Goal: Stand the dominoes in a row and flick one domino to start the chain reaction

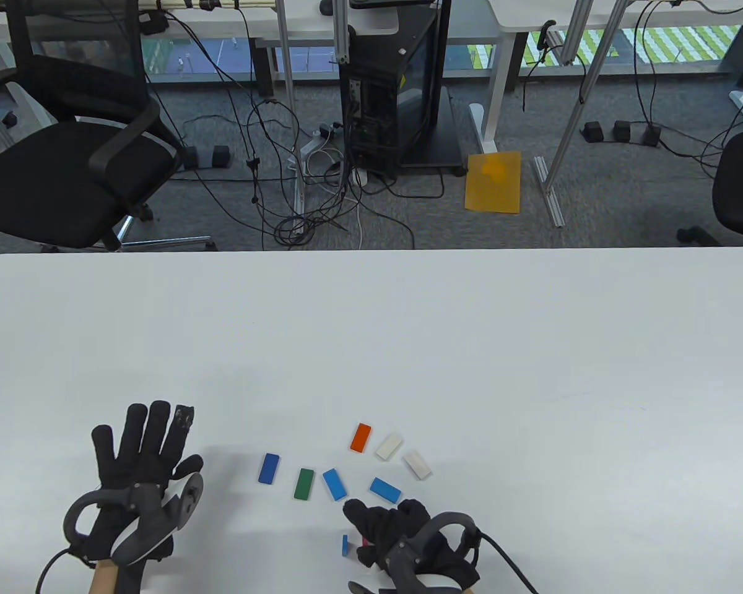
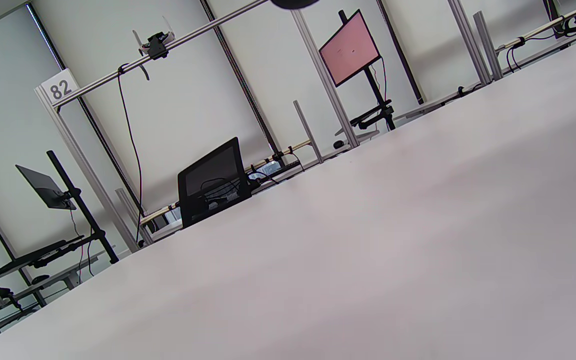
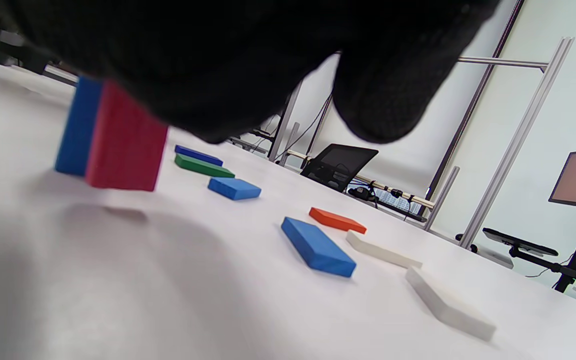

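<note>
My left hand lay flat on the white desk, palm down, with its fingers straight and spread. It held nothing.

My right hand was low over the desk with its fingers curled down over a red domino. The red domino stood upright, and the glove covered its top, so I could not see just how my fingers pinched it. A blue domino stood upright right behind the red one, on the side toward my left hand. In the right wrist view the two seemed to touch, but I could not tell for sure.

The other dominoes all lay flat on the desk in front of my right hand. Nearest my fingertips was a light blue one. Just beside it, toward my left hand, lay another blue one, then a green one, then a dark blue one. That dark blue one was about midway between my two hands. Farther out from my right hand lay an orange one and two white ones, close together but apart.
</note>
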Available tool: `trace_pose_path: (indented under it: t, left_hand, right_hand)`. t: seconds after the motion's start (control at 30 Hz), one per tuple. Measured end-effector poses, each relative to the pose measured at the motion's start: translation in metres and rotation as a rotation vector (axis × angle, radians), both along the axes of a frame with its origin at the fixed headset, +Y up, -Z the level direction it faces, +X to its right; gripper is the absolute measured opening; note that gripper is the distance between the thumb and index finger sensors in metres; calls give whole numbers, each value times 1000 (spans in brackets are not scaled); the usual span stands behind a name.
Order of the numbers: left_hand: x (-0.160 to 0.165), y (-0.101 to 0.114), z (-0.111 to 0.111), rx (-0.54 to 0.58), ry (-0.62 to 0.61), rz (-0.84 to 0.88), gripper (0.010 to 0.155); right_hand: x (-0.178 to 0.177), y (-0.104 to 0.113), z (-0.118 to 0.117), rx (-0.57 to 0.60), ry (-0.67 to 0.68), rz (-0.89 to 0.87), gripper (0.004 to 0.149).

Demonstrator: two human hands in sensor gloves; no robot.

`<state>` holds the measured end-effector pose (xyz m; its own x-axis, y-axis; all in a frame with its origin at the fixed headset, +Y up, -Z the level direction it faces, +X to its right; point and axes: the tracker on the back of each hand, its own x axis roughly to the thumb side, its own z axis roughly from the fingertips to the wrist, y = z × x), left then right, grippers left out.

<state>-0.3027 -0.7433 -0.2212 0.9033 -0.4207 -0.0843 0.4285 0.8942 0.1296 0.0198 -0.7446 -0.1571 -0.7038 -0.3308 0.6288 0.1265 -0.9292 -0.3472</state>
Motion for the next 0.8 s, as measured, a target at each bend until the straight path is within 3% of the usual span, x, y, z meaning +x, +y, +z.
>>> trace_pose_path:
  t: [0.8]
  left_hand:
    - [2,0,0,-4,-2,-16,74]
  right_hand:
    - [1,-2,-2,-39,-1,23,77]
